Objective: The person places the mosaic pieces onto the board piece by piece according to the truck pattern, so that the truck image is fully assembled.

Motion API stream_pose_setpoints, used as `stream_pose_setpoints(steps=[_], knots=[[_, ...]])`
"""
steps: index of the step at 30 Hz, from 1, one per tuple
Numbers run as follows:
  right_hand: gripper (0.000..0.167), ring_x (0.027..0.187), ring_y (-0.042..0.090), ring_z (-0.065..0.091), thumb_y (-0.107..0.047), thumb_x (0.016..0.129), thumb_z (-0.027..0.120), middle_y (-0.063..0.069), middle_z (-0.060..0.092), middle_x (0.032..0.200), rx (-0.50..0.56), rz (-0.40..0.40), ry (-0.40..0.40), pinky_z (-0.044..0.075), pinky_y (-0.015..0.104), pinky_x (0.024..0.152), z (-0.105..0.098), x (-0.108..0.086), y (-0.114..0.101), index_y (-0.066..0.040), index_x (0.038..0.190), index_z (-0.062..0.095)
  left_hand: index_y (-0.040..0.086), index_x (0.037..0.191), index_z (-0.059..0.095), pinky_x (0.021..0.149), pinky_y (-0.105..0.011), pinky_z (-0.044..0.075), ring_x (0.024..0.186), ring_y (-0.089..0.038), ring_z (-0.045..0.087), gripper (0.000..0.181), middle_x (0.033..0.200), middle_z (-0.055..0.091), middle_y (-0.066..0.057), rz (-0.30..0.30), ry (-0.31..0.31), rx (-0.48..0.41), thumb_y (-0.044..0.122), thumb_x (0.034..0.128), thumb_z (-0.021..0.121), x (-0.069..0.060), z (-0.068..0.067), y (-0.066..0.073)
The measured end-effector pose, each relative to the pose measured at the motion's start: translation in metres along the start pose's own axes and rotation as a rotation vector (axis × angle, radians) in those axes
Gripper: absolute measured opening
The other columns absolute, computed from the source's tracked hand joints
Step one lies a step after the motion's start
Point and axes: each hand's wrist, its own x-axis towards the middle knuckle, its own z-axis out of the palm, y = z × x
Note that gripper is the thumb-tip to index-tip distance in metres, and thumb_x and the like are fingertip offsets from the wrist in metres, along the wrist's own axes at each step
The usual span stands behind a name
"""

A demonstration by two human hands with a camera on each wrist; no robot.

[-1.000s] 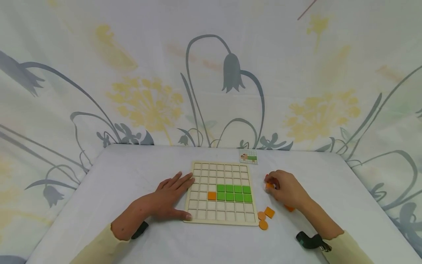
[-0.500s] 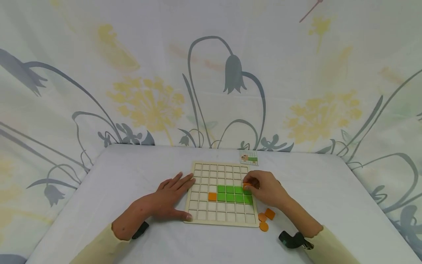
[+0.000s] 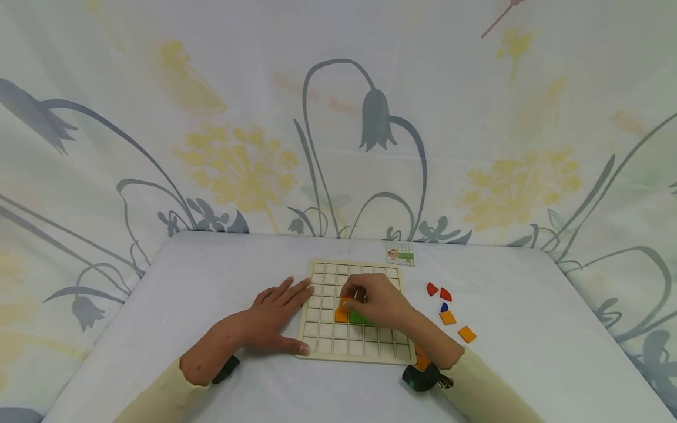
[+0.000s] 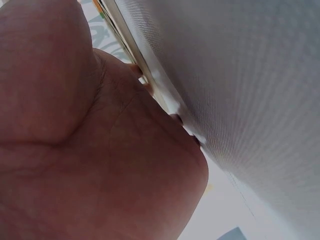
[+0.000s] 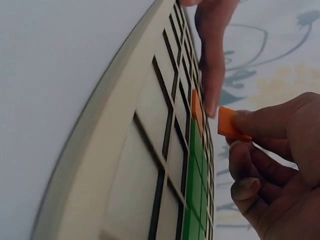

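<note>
The right hand (image 3: 378, 301) pinches an orange square tile (image 5: 229, 123) between thumb and fingers, held above the wooden grid board (image 3: 333, 356). Just below it in the head view, an orange tile (image 3: 341, 316) sits in a cell beside green tiles (image 3: 359, 319), which the hand partly covers. The left hand (image 3: 267, 322) lies flat with fingers spread, its fingertips and thumb touching the board's left edge. In the left wrist view the palm (image 4: 115, 150) fills much of the picture.
Right of the board lie red pieces (image 3: 445, 294), a blue piece (image 3: 444, 306) and orange squares (image 3: 467, 334). Other orange pieces (image 3: 422, 359) are partly under the right forearm. A picture card (image 3: 400, 254) lies behind the board.
The right hand has moved left from the loose pieces to above the middle of the board, carrying an orange tile. Red, blue and orange pieces it covered are now visible. The left hand has stayed put.
</note>
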Motion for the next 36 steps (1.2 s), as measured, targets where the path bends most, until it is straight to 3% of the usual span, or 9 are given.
stream_pose_setpoints(steps=[3, 11, 18, 26, 31, 36], knots=[[0.011, 0.072, 0.005, 0.060, -0.006, 0.095, 0.079, -0.009, 0.070, 0.087, 0.027, -0.012, -0.004, 0.053, 0.026, 0.067, 0.009, 0.009, -0.005, -0.015, 0.097, 0.075, 0.017, 0.172, 0.016, 0.125, -0.063, 0.015, 0.165, -0.036, 0.000, 0.113, 0.180, 0.006, -0.001, 0.008, 0.003, -0.001, 0.072, 0.0902, 0.070, 0.000, 0.000, -0.001], [0.010, 0.065, 0.006, 0.054, -0.006, 0.093, 0.080, -0.009, 0.069, 0.084, 0.015, 0.059, -0.014, 0.048, 0.025, 0.062, 0.027, 0.021, -0.015, -0.014, 0.094, 0.075, 0.016, 0.172, 0.016, 0.125, -0.063, 0.015, 0.165, -0.037, -0.001, 0.113, 0.180, 0.007, -0.002, 0.017, 0.012, 0.004, 0.072, 0.0905, 0.070, -0.001, 0.000, -0.002], [0.005, 0.073, 0.009, 0.054, -0.010, 0.089, 0.085, -0.007, 0.067, 0.087, -0.094, 0.052, -0.028, 0.047, 0.026, 0.067, 0.031, 0.019, -0.019, -0.013, 0.090, 0.081, 0.015, 0.172, 0.016, 0.125, -0.063, 0.015, 0.165, -0.037, 0.000, 0.112, 0.180, 0.008, -0.001, 0.028, 0.015, 0.005, 0.071, 0.0915, 0.070, -0.001, 0.000, -0.001], [0.012, 0.078, 0.010, 0.054, -0.013, 0.086, 0.088, -0.004, 0.065, 0.091, -0.174, 0.018, -0.020, 0.048, 0.026, 0.072, 0.034, 0.015, -0.020, -0.012, 0.095, 0.080, 0.016, 0.172, 0.016, 0.125, -0.063, 0.014, 0.165, -0.037, -0.001, 0.112, 0.180, 0.007, -0.001, 0.019, 0.010, 0.003, 0.071, 0.0910, 0.071, 0.000, 0.000, -0.002], [0.013, 0.074, 0.011, 0.056, -0.016, 0.088, 0.087, -0.004, 0.066, 0.093, -0.133, 0.013, 0.017, 0.049, 0.026, 0.070, 0.028, 0.006, -0.014, -0.013, 0.097, 0.077, 0.015, 0.172, 0.017, 0.125, -0.064, 0.015, 0.164, -0.039, 0.000, 0.112, 0.180, 0.008, -0.003, 0.027, 0.009, -0.008, 0.070, 0.0911, 0.071, 0.000, 0.001, -0.003], [0.009, 0.066, 0.006, 0.052, -0.012, 0.092, 0.083, -0.004, 0.066, 0.094, -0.097, 0.062, 0.052, 0.050, 0.025, 0.065, 0.004, -0.014, -0.001, -0.013, 0.099, 0.077, 0.017, 0.172, 0.016, 0.125, -0.063, 0.015, 0.165, -0.037, -0.001, 0.112, 0.180, 0.007, -0.001, 0.016, 0.005, 0.007, 0.071, 0.0907, 0.071, 0.000, 0.002, -0.002]])
